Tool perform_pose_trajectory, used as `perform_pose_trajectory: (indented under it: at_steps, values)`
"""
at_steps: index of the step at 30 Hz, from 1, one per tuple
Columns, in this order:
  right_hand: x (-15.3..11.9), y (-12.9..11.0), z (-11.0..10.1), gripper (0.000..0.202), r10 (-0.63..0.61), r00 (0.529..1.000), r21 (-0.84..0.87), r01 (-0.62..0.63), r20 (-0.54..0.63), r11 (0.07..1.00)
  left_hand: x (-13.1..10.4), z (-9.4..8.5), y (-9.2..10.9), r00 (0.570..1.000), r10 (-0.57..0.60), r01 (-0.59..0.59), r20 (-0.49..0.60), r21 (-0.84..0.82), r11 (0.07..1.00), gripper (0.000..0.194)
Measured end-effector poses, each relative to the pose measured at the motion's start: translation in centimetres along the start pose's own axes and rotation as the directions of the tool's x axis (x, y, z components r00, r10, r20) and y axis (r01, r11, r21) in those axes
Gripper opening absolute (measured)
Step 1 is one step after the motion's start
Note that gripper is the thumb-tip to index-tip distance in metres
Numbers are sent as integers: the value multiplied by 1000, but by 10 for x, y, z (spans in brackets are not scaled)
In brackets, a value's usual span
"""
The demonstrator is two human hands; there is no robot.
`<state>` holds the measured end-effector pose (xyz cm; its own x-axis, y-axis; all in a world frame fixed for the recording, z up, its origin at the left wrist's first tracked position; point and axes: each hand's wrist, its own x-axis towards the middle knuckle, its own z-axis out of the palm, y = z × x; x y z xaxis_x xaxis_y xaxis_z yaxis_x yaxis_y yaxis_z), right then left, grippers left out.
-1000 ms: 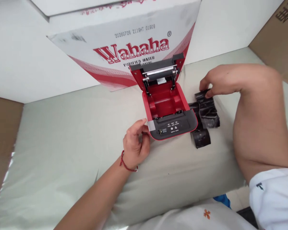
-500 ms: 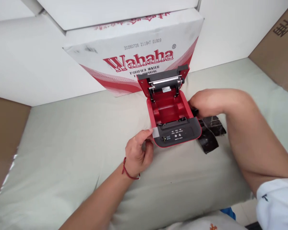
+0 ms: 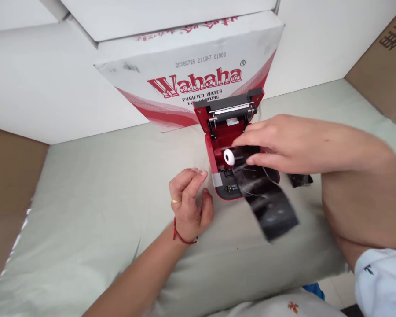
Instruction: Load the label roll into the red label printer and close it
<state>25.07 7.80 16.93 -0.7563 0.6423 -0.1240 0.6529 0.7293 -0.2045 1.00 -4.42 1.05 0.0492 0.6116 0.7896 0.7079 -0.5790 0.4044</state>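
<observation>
My right hand [image 3: 277, 143] grips a roll of glossy black strip [image 3: 251, 154] over the open tray of a small red and black printer [image 3: 224, 185]. The roll's white end ring faces left, and its loose tail [image 3: 273, 215] hangs across the front panel towards me. The printer's lid [image 3: 229, 110] stands raised, with a roller along its inside. Just left of the front corner is my left hand [image 3: 191, 198], fingers partly curled and thumb apart, holding nothing. A pale sticker [image 3: 217, 179] marks that corner. The right hand hides much of the tray.
Behind the printer stands a white and red Wahaha water carton [image 3: 135, 83]. Brown cardboard [image 3: 9, 198] borders the left side, and another brown box [image 3: 383, 75] stands at the right. A black scrap [image 3: 300, 180] lies on the pale green cloth [image 3: 119, 185] under my right forearm.
My right hand has come up from beside the printer to above its tray, bringing the black roll and its hanging tail. My left hand has drawn slightly off the printer's corner.
</observation>
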Motion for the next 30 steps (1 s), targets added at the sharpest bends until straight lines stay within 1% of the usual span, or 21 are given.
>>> perform_pose_trajectory:
  at_steps: [1,2,4,6,7,10,14,16,18,20,21,22,23,24,26,27,28,29,30]
  values:
    - [8,-6,7,30,-1,1000,16,1,14,1000,1,0,1,999,33,-33,-4,17,999,71]
    - [14,-11,12,31,23,999,22,-24,25,999,1,0,3,998,70,-70,-5,31,997,73]
    - [21,-17,19,31,136,990,-13,-136,35,991,0,1,6,989,147,-147,2,42,988,75]
    - [24,-22,23,30,243,969,-85,-239,50,967,-1,2,10,979,204,-204,15,16,979,72]
    - [25,-24,25,30,275,960,-117,-267,53,957,-2,3,12,975,222,-222,28,-9,975,68]
    - [30,-28,30,31,303,953,-166,-296,16,941,-4,5,17,968,241,-235,70,-85,968,58]
    - [37,-28,38,30,360,932,-160,-360,-27,919,-2,6,18,960,256,-242,112,-127,962,54]
    - [38,-25,40,33,345,938,-135,-348,-44,928,-1,5,17,954,264,-248,139,-124,961,53]
    - [34,-23,37,38,259,964,-93,-263,-56,960,0,5,17,952,267,-251,151,-120,961,52]
    - [25,-22,27,37,149,988,-28,-150,-48,988,1,5,16,950,274,-257,150,-126,958,49]
    - [19,-22,20,35,116,992,16,-115,-52,993,1,5,16,949,277,-259,149,-131,957,47]
    - [13,-23,12,34,110,991,61,-106,-76,993,2,5,17,949,280,-261,148,-135,956,45]
    - [7,-25,5,35,133,983,100,-120,-129,988,2,5,17,948,282,-263,147,-135,955,43]
    - [3,-26,-1,37,170,963,126,-146,-211,981,3,5,17,948,284,-265,146,-132,955,41]
    - [-1,-26,-8,40,218,893,116,-187,-394,976,4,4,18,948,286,-271,140,-112,956,38]
    - [-1,-26,-9,40,214,867,87,-196,-450,977,4,4,19,948,289,-277,136,-100,956,37]
    - [1,-24,-9,42,199,863,54,-197,-464,979,4,3,20,947,294,-284,132,-89,955,37]
    - [3,-22,-8,46,181,879,24,-191,-440,981,4,3,20,945,299,-291,129,-80,953,36]
    - [4,-20,-7,48,167,905,2,-180,-392,984,4,2,20,944,304,-296,129,-76,952,36]
